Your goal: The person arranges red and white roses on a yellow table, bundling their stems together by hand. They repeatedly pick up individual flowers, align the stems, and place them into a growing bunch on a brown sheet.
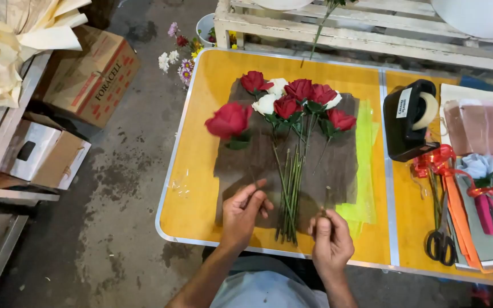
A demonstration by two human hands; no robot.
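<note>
Head view: the left hand [245, 210] pinched the stem of a red rose [229, 121], lifted over the brown wrap [338, 165] on the yellow counter [201, 194]; the right hand [331, 239] was closed on a short stem piece beside the laid rose bunch [295, 102]

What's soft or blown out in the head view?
Head view: the red rose in the left hand is motion-blurred, while the laid roses are sharper; the white tub at top right clips to flat white; the yellow table is evenly lit with soft shadows; the table edges bow slightly.
</note>
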